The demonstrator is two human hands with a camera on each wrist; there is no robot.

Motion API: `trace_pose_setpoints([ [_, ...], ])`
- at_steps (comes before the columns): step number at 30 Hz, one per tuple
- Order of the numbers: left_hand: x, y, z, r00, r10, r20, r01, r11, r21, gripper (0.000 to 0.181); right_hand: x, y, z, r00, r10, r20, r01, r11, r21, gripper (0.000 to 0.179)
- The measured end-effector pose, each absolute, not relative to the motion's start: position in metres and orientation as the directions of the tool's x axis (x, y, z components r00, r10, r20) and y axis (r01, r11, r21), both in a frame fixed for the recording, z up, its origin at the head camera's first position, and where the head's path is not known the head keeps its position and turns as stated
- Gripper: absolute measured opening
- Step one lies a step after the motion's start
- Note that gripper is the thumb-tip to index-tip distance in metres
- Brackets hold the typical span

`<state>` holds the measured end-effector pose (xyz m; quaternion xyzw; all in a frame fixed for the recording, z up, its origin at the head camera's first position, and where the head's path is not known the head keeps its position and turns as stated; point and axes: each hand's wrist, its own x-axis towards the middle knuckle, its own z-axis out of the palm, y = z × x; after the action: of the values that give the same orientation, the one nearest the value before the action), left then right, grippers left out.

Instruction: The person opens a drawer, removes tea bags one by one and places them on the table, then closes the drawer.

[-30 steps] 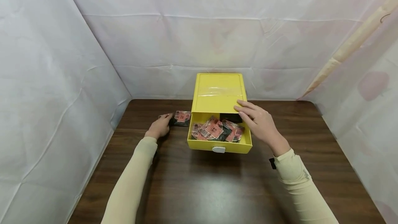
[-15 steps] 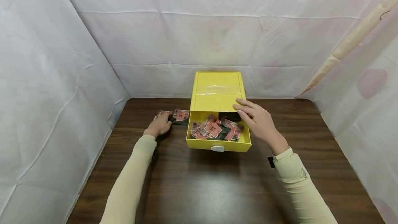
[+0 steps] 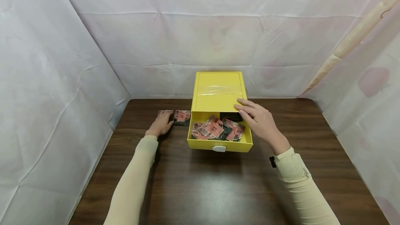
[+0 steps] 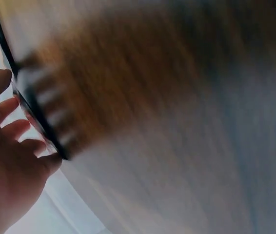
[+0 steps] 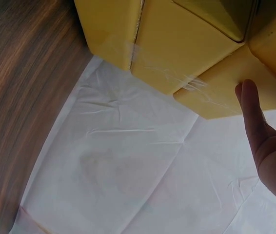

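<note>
If our left hand (image 3: 160, 124) pushes sideways, the packet (image 3: 162, 112) beneath could ride over the second packet (image 3: 182, 117), beside the yellow box (image 3: 215, 101). Those fingers lie spread over the first — the blurred wrist view hardly shows how flat it lies — while our right hand (image 3: 260, 119) rests, unclenched, on the box's top.

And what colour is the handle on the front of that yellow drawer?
The handle is white or pale grey, best seen in the head view.

The box (image 3: 220, 96) is plain yellow, its handle (image 3: 219, 148) white. Packets (image 3: 214, 130) mix pinkish red with black. Dark streaks grain the brown table (image 3: 193, 183); 2 sleeves (image 3: 132, 180) are cream, the cloth (image 3: 215, 41) white (faintly pink-blotched).
</note>
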<state>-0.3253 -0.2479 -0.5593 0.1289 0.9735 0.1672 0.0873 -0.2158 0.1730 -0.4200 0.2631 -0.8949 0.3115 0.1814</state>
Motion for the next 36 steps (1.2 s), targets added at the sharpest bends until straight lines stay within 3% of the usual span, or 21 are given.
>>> trace_pose_setpoints([
  [6,-0.313,-0.241,-0.534,-0.968,0.242,0.069,0.249,0.88,0.405,0.042,-0.216,0.172,-0.42,-0.795,-0.353,0.494,-0.584,0.666,-0.465,0.031],
  [9,-0.303,-0.228,-0.51,-0.947,0.234,0.222,0.31,0.851,0.423,0.038,-0.217,0.173,-0.42,-0.793,-0.354,0.495,-0.586,0.665,-0.463,0.031],
  [11,-0.295,-0.216,-0.486,-0.908,0.24,0.343,0.376,0.828,0.416,0.039,-0.218,0.174,-0.419,-0.792,-0.354,0.497,-0.587,0.667,-0.46,0.032],
  [14,-0.281,-0.188,-0.44,-0.803,0.266,0.533,0.502,0.783,0.367,0.04,-0.219,0.175,-0.418,-0.79,-0.348,0.505,-0.587,0.669,-0.456,0.031],
  [17,-0.26,-0.154,-0.389,-0.722,0.336,0.605,0.594,0.75,0.292,0.034,-0.219,0.175,-0.418,-0.788,-0.348,0.508,-0.589,0.667,-0.456,0.031],
  [20,-0.233,-0.12,-0.346,-0.739,0.482,0.471,0.623,0.755,0.205,0.028,-0.219,0.175,-0.419,-0.787,-0.351,0.507,-0.591,0.665,-0.457,0.031],
  [25,-0.2,-0.072,-0.316,-0.777,0.629,0.032,0.629,0.773,0.078,0.031,-0.219,0.175,-0.42,-0.783,-0.352,0.513,-0.594,0.67,-0.446,0.032],
  [29,-0.189,-0.047,-0.319,-0.801,0.582,-0.137,0.58,0.812,0.059,0.037,-0.219,0.175,-0.42,-0.782,-0.348,0.516,-0.593,0.672,-0.444,0.032],
  [36,-0.186,-0.028,-0.328,-0.875,0.408,-0.26,0.429,0.903,-0.028,0.055,-0.218,0.175,-0.42,-0.787,-0.339,0.515,-0.587,0.67,-0.455,0.032],
])
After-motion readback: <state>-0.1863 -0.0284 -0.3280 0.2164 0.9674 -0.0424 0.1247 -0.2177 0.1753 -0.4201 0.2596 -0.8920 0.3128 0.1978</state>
